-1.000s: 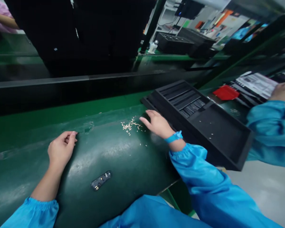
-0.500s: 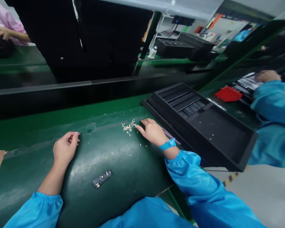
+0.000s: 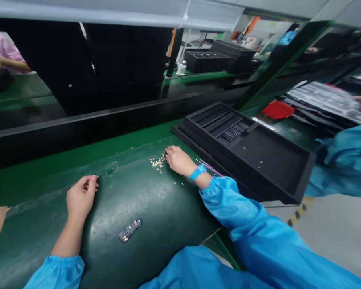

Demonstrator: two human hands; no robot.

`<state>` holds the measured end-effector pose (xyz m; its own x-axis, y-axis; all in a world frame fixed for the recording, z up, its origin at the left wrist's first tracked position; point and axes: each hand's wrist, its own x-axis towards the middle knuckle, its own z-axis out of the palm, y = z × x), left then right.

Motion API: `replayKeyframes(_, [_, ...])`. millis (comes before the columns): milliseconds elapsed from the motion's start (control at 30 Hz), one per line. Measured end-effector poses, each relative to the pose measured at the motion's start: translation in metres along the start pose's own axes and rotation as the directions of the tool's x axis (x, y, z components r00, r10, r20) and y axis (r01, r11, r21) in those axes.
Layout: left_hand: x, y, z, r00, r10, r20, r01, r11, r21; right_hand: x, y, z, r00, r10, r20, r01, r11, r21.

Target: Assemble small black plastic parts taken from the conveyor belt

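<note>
Right hand [image 3: 179, 160]: It lies palm down on the green desk [image 3: 144, 200], far from the body. It wears a blue band [image 3: 197, 172] on the wrist.
Right grip: The fingertips [image 3: 168, 151] bend down onto the edge of a pile of little tan bits [image 3: 157, 163]. I cannot tell if they pinch one.
Little tan bits: They lie in a small heap on the desk, just left of the right hand. A few loose ones are scattered nearer the body.
Left hand [image 3: 80, 196]: It rests on the desk, well apart from the pile.
Left grip: The fingers are loosely curled, and nothing shows in them.
Small board [image 3: 129, 230]: A dark little circuit board lies flat on the desk, near the body, between the two arms. No hand touches it.
Black tray [image 3: 301, 176]: It sits just right of the right hand. It has thin slots at the far end and one big bay with a few specks in it.
Pink stick [image 3: 209, 166]: A thin pink thing lies between the right wrist and the tray.
Other people: A blue sleeve [image 3: 345, 160] shows at the right, past the tray. A person in pink [image 3: 3, 52] is at the far left.
</note>
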<state>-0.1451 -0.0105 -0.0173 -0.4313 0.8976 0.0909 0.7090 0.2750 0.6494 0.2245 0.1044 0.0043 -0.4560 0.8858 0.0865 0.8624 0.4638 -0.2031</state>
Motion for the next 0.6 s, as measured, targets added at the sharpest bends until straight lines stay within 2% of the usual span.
replayKeyframes(100, [-0.001,0.002,0.000,0.998,-0.021,0.055,0.024,0.998,-0.060,-0.023,0.003,-0.003,0.996,-0.086,-0.011,0.086,0.996,0.036])
replayKeyframes(133, [-0.001,0.004,0.000,0.998,-0.028,0.053,0.031,0.998,-0.059,-0.032,0.006,-0.004,0.997,-0.072,-0.041,0.073,0.997,0.030])
replayKeyframes(200, [-0.001,0.009,0.000,0.998,-0.053,0.037,0.054,0.998,-0.042,-0.049,0.008,-0.003,0.996,0.034,-0.088,-0.037,0.999,-0.025])
replayKeyframes(267, [-0.001,0.012,0.001,0.997,-0.081,0.017,0.081,0.997,0.004,-0.061,0.004,0.002,0.988,0.132,-0.074,-0.139,0.986,-0.095])
replayKeyframes(367, [-0.002,0.013,0.001,0.997,-0.072,0.010,0.071,0.997,0.038,-0.070,-0.009,0.008,0.995,0.090,-0.053,-0.095,0.991,-0.093])
replayKeyframes(433, [-0.003,0.012,0.000,0.999,-0.041,0.025,0.041,0.999,-0.006,-0.073,-0.013,0.006,0.994,0.042,-0.101,-0.048,0.997,-0.053])
replayKeyframes(533, [-0.005,0.012,-0.001,0.999,-0.023,0.034,0.024,0.999,-0.036,-0.079,-0.007,0.000,0.984,0.096,-0.150,-0.112,0.989,-0.102])
replayKeyframes(600, [-0.005,0.015,-0.001,0.999,-0.039,0.021,0.038,0.999,0.024,-0.081,-0.007,0.000,0.983,0.140,-0.116,-0.157,0.974,-0.164])
